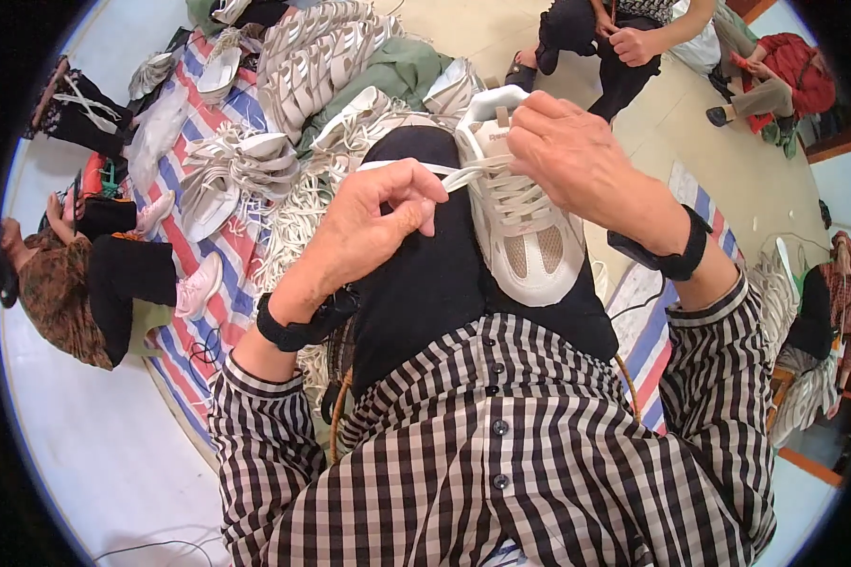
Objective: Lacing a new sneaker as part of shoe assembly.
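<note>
A white-and-beige lace-up sneaker (531,267) rests on black-trousered thighs (402,293), toe toward the person. A flat white lace (482,173) stretches between the separated hands: the left hand (378,219) curls beside it, the right hand (569,156) bends over the tongue; neither's grip can be told. Leftward, loose white laces (298,222) heap on a red-white-blue striped sheet (182,326).

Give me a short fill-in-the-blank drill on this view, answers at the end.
1. The hand over the sneaker is the wearer's ____ one.
2. The part of the sneaker nearest the checked shirt is its ____.
3. The striped sheet is white, blue and ____.
4. The person at far left in the patterned brown top has ____ shoes.

Missing words: right; toe; red; pink
</note>
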A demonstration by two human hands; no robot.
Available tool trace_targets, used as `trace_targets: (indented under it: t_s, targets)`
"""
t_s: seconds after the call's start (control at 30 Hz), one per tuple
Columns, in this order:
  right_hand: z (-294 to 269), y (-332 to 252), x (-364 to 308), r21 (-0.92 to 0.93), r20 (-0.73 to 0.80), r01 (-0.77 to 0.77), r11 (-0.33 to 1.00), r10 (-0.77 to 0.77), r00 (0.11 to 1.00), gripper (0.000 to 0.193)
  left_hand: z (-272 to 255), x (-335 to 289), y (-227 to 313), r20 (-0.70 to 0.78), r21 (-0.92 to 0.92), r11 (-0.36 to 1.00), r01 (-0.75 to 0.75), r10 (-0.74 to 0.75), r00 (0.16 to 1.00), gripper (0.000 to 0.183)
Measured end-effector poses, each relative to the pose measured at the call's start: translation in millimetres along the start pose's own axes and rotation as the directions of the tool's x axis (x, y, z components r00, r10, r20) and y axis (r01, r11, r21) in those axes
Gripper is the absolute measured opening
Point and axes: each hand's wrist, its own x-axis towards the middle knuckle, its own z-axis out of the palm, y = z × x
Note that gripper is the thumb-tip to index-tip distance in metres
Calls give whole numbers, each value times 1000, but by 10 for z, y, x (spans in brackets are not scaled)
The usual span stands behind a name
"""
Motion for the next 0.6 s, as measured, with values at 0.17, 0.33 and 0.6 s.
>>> trace_targets:
  t_s: [0.17,0.33,0.6]
  targets:
    - [-123,130,-114,61,10,-108,992,107,994,13,-52,44,-50,49,-88,996,14,-10,999,11]
    - [-424,503,-381,648,146,-481,591,523,840,16,-3,199,-155,98,-79,996,51,-43,994,12]
    - [-974,1050,-1022,844,16,-407,350,742,671,29,149,542,-163,153,74,997,-34,22,988,21]
